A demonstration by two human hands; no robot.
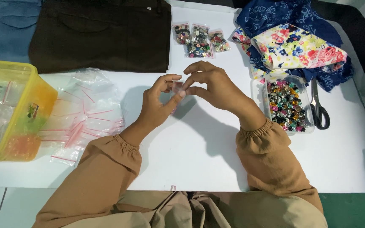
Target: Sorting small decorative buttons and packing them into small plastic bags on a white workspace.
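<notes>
We hold a tiny clear bag [176, 87] up over the white table [199, 156]. Our left hand [159, 103] pinches it with thumb and finger, and our right hand [210, 82] pinches its top edge too. The 2 hands touch at the fingertips. 3 small bags of buttons [199, 40] lie just behind the hands. A clear tray of shiny buttons [286, 105] sits to the right, with scissors [317, 105] beside it. Empty bags with red strips [85, 112] lie on the left, next to a yellow box [11, 109].
</notes>
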